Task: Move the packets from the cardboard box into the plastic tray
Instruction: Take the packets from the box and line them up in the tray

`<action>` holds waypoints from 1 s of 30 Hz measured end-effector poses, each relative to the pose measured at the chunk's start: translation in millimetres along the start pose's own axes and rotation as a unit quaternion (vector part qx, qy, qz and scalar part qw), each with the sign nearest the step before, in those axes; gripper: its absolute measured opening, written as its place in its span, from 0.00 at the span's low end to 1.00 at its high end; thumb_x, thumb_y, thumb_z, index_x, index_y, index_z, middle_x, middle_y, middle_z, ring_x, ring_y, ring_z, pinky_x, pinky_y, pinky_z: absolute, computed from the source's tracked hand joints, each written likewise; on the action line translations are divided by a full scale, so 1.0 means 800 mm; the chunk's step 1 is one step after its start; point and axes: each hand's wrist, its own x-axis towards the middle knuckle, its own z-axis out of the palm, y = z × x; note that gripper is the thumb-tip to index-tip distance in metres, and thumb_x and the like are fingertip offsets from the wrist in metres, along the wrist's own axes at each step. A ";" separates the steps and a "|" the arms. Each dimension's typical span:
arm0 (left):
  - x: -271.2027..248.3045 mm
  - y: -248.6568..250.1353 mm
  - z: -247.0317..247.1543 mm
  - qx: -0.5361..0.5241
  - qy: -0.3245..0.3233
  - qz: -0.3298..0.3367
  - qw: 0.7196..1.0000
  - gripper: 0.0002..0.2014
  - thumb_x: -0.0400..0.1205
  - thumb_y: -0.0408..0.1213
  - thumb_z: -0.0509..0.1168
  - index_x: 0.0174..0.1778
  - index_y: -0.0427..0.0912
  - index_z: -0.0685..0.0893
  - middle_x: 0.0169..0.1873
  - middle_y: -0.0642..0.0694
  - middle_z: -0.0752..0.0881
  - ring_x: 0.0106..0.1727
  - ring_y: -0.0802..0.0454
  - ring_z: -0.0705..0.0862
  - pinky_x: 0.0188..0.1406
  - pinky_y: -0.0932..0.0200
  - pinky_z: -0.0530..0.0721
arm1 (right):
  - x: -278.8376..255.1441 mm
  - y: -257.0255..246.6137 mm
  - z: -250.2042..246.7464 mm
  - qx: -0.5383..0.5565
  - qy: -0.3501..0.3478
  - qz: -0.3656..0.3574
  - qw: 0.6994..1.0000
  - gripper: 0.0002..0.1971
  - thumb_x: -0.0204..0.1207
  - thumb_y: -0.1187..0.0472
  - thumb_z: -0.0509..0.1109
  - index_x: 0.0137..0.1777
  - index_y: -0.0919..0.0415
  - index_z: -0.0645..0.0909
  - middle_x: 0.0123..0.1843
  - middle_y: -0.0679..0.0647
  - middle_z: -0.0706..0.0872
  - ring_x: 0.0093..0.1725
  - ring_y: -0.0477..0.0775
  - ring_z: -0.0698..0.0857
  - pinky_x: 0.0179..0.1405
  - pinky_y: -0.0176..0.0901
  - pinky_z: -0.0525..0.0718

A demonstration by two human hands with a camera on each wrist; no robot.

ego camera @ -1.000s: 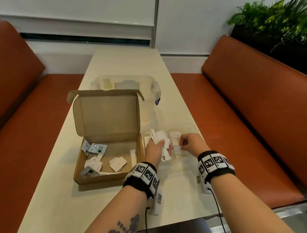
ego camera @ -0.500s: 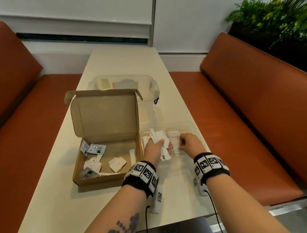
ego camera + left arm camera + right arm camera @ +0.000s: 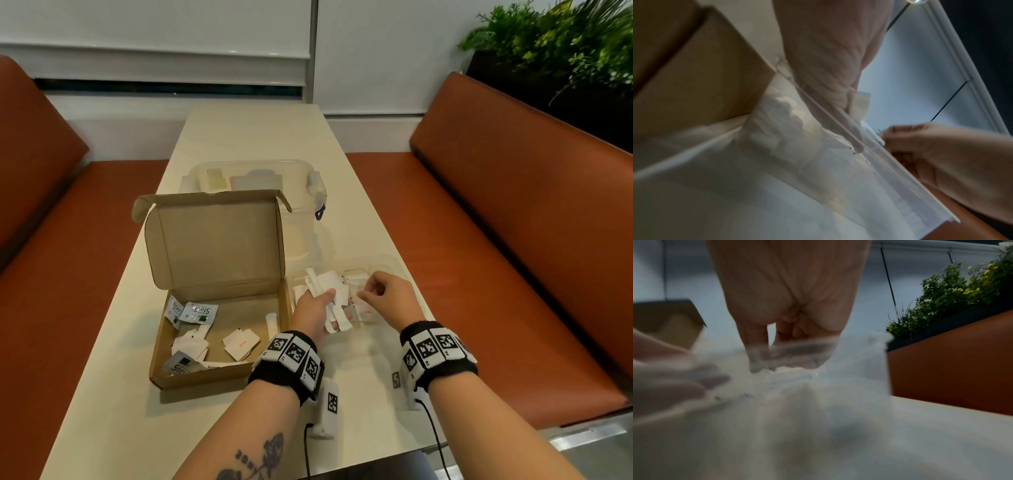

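An open cardboard box sits left of centre with several sachets and white packets on its floor. Right beside it stands the clear plastic tray, which holds white packets. My left hand hovers over the tray's left part and grips a bundle of white packets. Just to its right, my right hand has its fingers curled down into the tray and pinches the edge of a white packet next to the bundle.
A clear lidded storage container stands behind the box's raised lid. Orange benches run along both long sides of the narrow table. A planter with greenery is at the far right.
My right hand has edged slightly left towards the bundle. My left hand keeps the same grip in the same place.
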 end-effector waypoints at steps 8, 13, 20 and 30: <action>-0.004 0.003 0.000 -0.044 0.026 0.042 0.998 0.13 0.86 0.29 0.58 0.66 0.36 0.78 0.50 0.36 0.87 0.44 0.41 0.87 0.37 0.52 0.86 | -0.019 -0.056 0.012 0.089 -0.095 0.009 0.991 0.12 0.68 0.59 0.79 0.39 0.62 0.77 0.32 0.56 0.83 0.30 0.51 0.83 0.39 0.50 0.86; -0.007 0.008 0.000 -0.057 0.027 0.056 0.996 0.15 0.87 0.31 0.57 0.69 0.37 0.77 0.59 0.32 0.84 0.53 0.37 0.85 0.38 0.51 0.84 | -0.022 -0.057 0.016 0.104 -0.106 0.038 0.988 0.12 0.67 0.67 0.79 0.42 0.60 0.77 0.33 0.54 0.82 0.29 0.48 0.81 0.37 0.44 0.84; 0.000 0.021 -0.009 -0.110 0.064 0.097 0.987 0.11 0.87 0.31 0.56 0.63 0.34 0.77 0.44 0.35 0.85 0.40 0.43 0.85 0.35 0.51 0.84 | -0.018 -0.048 0.007 0.144 -0.109 0.043 0.983 0.09 0.67 0.66 0.79 0.45 0.62 0.83 0.30 0.55 0.82 0.32 0.52 0.81 0.41 0.47 0.83; 0.004 0.022 -0.029 -0.048 0.140 0.143 0.979 0.11 0.86 0.32 0.57 0.63 0.42 0.79 0.54 0.35 0.86 0.52 0.37 0.88 0.41 0.50 0.88 | -0.013 -0.047 0.021 0.143 -0.026 0.107 0.984 0.06 0.68 0.68 0.78 0.41 0.64 0.83 0.31 0.55 0.85 0.27 0.48 0.81 0.35 0.39 0.84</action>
